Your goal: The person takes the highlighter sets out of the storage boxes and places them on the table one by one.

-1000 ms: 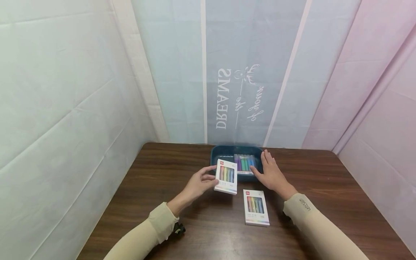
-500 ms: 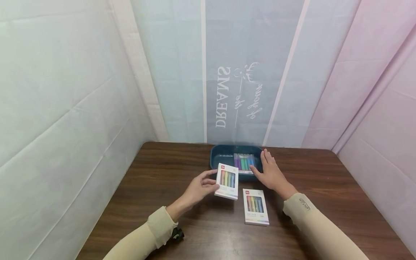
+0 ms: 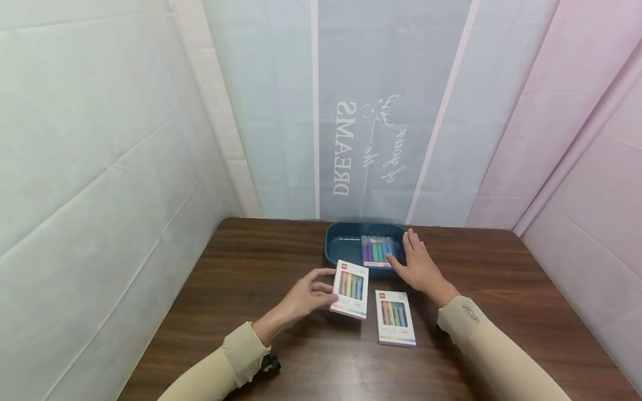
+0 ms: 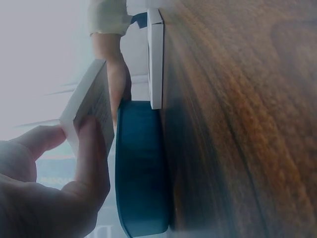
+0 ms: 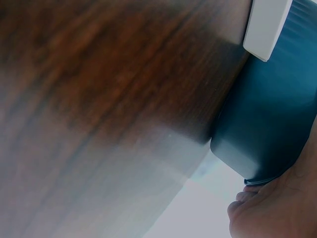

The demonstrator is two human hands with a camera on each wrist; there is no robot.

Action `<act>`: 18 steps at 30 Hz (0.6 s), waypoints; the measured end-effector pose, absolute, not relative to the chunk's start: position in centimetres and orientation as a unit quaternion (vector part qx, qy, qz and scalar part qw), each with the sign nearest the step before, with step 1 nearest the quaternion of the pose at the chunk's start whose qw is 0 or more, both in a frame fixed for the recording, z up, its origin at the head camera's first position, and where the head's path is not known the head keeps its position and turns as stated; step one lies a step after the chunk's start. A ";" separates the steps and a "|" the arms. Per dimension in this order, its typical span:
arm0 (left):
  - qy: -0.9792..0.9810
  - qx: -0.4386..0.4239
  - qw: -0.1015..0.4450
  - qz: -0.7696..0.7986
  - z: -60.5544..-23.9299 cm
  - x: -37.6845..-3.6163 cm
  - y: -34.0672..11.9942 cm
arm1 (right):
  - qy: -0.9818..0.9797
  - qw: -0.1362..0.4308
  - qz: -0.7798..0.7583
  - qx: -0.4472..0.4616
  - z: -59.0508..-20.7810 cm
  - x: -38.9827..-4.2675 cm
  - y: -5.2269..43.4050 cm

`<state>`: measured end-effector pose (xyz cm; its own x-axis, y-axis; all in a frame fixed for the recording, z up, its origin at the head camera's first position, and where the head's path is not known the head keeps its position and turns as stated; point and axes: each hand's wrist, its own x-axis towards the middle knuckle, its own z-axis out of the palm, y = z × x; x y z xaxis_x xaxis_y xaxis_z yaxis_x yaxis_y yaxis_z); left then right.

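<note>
My left hand [image 3: 305, 295] pinches a white box of coloured pens [image 3: 350, 289] by its left edge, thumb on the front. In the left wrist view the box [image 4: 91, 96] is held tilted above the table, near the blue tray [image 4: 141, 168]. My right hand [image 3: 420, 268] rests at the right end of that tray [image 3: 343, 244], fingers straight along the rim and thumb over the inside. A clear pack of purple, green and blue pens [image 3: 377, 249] lies in the tray's right part, close to the thumb. A second white box of coloured pens [image 3: 395, 317] lies flat in front of the tray.
The brown wooden table [image 3: 241, 262] reaches back to a printed curtain [image 3: 371, 111]. Pale fabric walls [image 3: 100, 167] stand on both sides. The tray sits near the table's back edge, and the second box lies between my forearms.
My left hand has drawn the held box a little toward me, showing more of the tray behind it. The right hand, the tray and the second box stay in place.
</note>
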<state>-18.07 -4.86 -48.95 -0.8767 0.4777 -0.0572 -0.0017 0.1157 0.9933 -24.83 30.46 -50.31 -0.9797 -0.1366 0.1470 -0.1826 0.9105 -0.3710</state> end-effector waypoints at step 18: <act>0.722 0.146 0.235 0.634 -48.7 -17.8 -4.4 | -0.977 0.041 0.195 0.078 -49.5 -25.5 30.7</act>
<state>-17.82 -4.36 -48.66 -0.8465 0.5094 -0.1549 -0.0880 0.1531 0.9843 -25.48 30.72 -49.53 -0.9846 -0.1359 0.1098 -0.1677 0.9117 -0.3750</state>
